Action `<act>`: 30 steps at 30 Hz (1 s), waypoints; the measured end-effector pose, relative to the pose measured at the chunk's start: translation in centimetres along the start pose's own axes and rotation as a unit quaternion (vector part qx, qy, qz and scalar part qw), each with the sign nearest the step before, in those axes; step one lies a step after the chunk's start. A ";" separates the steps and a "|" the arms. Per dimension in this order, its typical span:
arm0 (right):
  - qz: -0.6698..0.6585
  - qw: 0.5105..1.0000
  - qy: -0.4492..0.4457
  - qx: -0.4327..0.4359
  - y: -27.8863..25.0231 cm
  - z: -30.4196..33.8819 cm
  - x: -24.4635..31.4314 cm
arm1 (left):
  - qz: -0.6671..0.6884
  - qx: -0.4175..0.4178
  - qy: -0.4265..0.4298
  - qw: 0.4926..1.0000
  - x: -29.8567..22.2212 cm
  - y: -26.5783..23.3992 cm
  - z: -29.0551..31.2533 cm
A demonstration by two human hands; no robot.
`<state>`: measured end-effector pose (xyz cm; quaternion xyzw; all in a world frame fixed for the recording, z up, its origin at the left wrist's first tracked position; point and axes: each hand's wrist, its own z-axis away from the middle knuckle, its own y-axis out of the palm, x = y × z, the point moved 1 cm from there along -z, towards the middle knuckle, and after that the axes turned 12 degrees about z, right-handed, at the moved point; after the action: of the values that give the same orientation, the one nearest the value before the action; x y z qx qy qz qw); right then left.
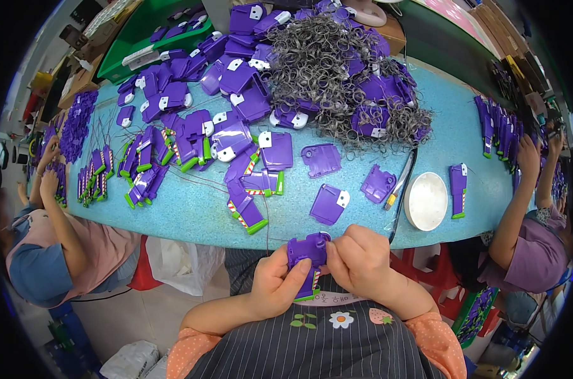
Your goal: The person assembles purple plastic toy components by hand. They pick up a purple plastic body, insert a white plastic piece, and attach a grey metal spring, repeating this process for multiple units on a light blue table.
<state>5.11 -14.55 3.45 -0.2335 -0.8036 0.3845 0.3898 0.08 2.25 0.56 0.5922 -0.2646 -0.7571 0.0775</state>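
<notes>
Purple casing (307,251) held at the 6 o'clock edge of the surface (192,218), green end at casing's 6. Left hand (275,279) gripping it, thumb across inside. Right hand (360,256) closed, fingertips at casing's 3 o'clock side; can't tell what's pinched. From casing: loose shell (329,204) 1 o'clock, white bowl (425,202) 2, grey ring pile (324,63) 12.

From the wearer's head, 1 wide fisheye view looks down and forward, close above the left hand (275,281) and right hand (362,260), with the blue table (185,213) curving away beyond.
</notes>
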 end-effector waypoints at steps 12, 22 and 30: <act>-0.116 0.987 0.102 0.045 -0.6 0.2 -0.7 | -0.048 0.032 -0.012 0.998 -0.2 0.1 -0.8; -0.122 0.987 0.105 0.012 -0.8 0.6 -0.6 | -0.210 0.050 0.044 0.975 -1.0 0.8 -1.0; -0.049 0.993 0.078 -0.068 0.2 1.8 -0.7 | 0.023 0.002 -0.010 1.000 0.0 1.5 -0.7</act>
<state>4.10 -15.66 2.26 -0.2491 -0.8053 0.2898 0.4532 0.48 0.73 1.21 0.5784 -0.2802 -0.7608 0.0908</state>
